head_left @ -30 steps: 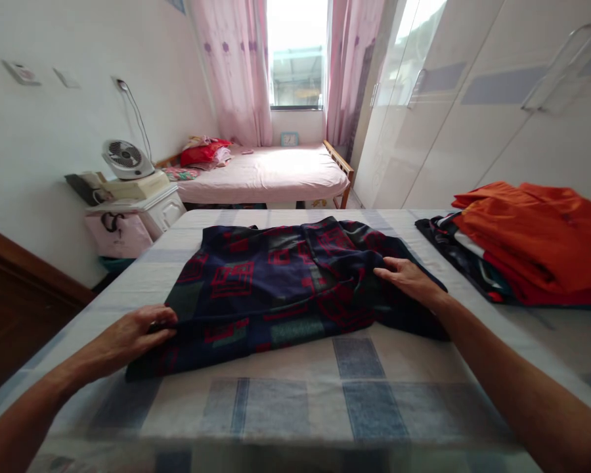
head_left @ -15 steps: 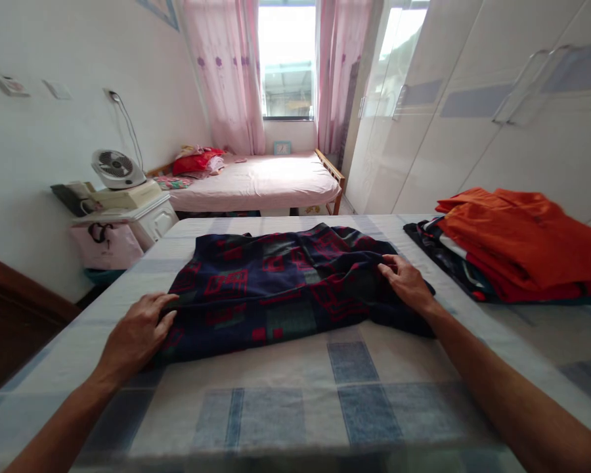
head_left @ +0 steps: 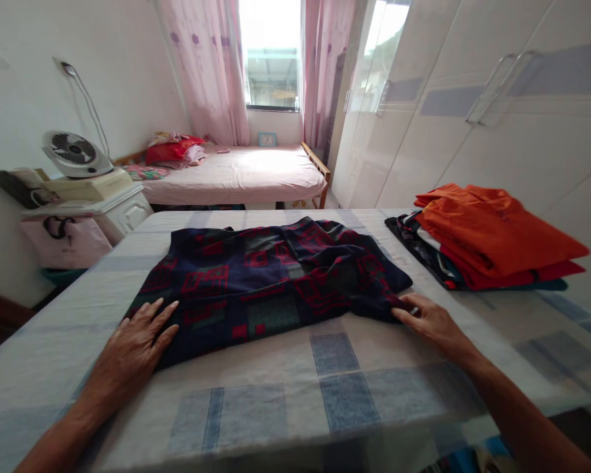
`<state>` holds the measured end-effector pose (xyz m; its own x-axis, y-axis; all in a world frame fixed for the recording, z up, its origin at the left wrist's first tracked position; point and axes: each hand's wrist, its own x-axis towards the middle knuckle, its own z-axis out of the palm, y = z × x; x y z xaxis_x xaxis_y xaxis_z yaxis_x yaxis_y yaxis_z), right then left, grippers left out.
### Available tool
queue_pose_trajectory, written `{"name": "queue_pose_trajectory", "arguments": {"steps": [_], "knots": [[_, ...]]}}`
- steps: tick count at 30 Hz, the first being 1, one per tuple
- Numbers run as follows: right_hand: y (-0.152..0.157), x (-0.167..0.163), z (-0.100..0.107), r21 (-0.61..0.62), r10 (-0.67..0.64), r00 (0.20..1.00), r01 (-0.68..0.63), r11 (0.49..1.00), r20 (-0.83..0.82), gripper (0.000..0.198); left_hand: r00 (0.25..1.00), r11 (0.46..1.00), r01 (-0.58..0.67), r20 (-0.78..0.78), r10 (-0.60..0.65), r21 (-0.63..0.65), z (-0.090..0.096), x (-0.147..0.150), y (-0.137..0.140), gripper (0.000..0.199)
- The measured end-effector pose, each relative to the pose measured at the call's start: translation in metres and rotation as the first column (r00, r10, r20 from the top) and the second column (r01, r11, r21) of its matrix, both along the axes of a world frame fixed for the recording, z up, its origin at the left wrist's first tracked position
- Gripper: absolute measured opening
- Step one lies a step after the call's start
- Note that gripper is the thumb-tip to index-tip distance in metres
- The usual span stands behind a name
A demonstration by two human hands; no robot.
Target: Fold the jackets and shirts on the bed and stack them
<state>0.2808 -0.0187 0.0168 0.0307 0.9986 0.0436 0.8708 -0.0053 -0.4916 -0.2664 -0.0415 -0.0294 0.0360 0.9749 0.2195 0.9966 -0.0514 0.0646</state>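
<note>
A dark navy garment with red and green block patterns lies spread and partly folded on the bed, slightly wrinkled toward its right side. My left hand rests flat on its near left corner, fingers spread. At the garment's near right corner, my right hand pinches the edge of the cloth between thumb and fingers. Which kind of garment it is I cannot make out for certain.
A folded stack of clothes with an orange shirt on top sits to the right on the checked bedsheet. Beyond are a second bed, a small fan on a cabinet, and white wardrobes.
My right hand has moved from the garment's upper right part down to its near right corner. My left hand has flattened on the left corner. The view has shifted right.
</note>
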Motion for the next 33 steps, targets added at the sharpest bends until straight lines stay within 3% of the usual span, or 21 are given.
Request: {"name": "queue_pose_trajectory", "arguments": {"steps": [6, 8, 10, 14, 17, 20, 23, 27, 30, 33], "knots": [[0.011, 0.011, -0.004, 0.247, -0.094, 0.975, 0.042, 0.968, 0.203, 0.017, 0.993, 0.999, 0.049, -0.105, -0.049, -0.002, -0.006, -0.009, 0.0, 0.058], [0.011, 0.003, 0.004, 0.385, -0.058, 0.976, -0.029, 0.922, 0.211, 0.018, 0.987, 0.995, 0.095, -0.127, -0.093, 0.012, -0.009, -0.014, 0.002, 0.055], [0.011, -0.011, 0.014, 0.451, 0.069, 0.984, -0.137, 0.882, 0.164, 0.018, 0.979, 0.991, 0.132, -0.156, -0.13, 0.006, -0.011, -0.018, 0.004, 0.051], [0.02, -0.037, 0.014, 0.352, 0.38, 0.923, -0.374, 0.858, 0.053, 0.019, 0.962, 0.983, 0.18, -0.205, -0.182, -0.025, -0.014, -0.025, 0.003, 0.046], [0.031, -0.04, -0.008, 0.294, 0.38, 0.922, -0.383, 0.876, 0.07, 0.019, 0.964, 0.979, 0.2, -0.173, -0.202, -0.027, -0.013, -0.029, 0.003, 0.042], [0.036, -0.039, -0.028, 0.314, 0.31, 0.941, -0.336, 0.888, 0.133, 0.019, 0.989, 0.989, 0.137, -0.063, -0.133, 0.058, 0.002, -0.019, 0.016, 0.046], [0.034, -0.04, -0.031, 0.309, 0.3, 0.943, -0.331, 0.892, 0.143, 0.019, 0.987, 0.98, 0.121, 0.081, -0.135, 0.159, 0.035, 0.022, 0.048, 0.055], [0.032, -0.042, -0.026, 0.283, 0.289, 0.95, -0.312, 0.907, 0.121, 0.018, 0.925, 0.955, 0.282, 0.24, -0.296, 0.09, 0.078, 0.107, 0.119, 0.047], [0.033, -0.042, -0.027, 0.262, 0.285, 0.953, -0.302, 0.917, 0.101, 0.019, 0.901, 0.931, 0.366, 0.242, -0.359, 0.016, 0.091, 0.169, 0.18, 0.044], [0.034, -0.041, -0.029, 0.247, 0.28, 0.957, -0.289, 0.925, 0.074, 0.021, 0.904, 0.931, 0.364, 0.245, -0.349, -0.017, 0.086, 0.217, 0.234, 0.039]]}}
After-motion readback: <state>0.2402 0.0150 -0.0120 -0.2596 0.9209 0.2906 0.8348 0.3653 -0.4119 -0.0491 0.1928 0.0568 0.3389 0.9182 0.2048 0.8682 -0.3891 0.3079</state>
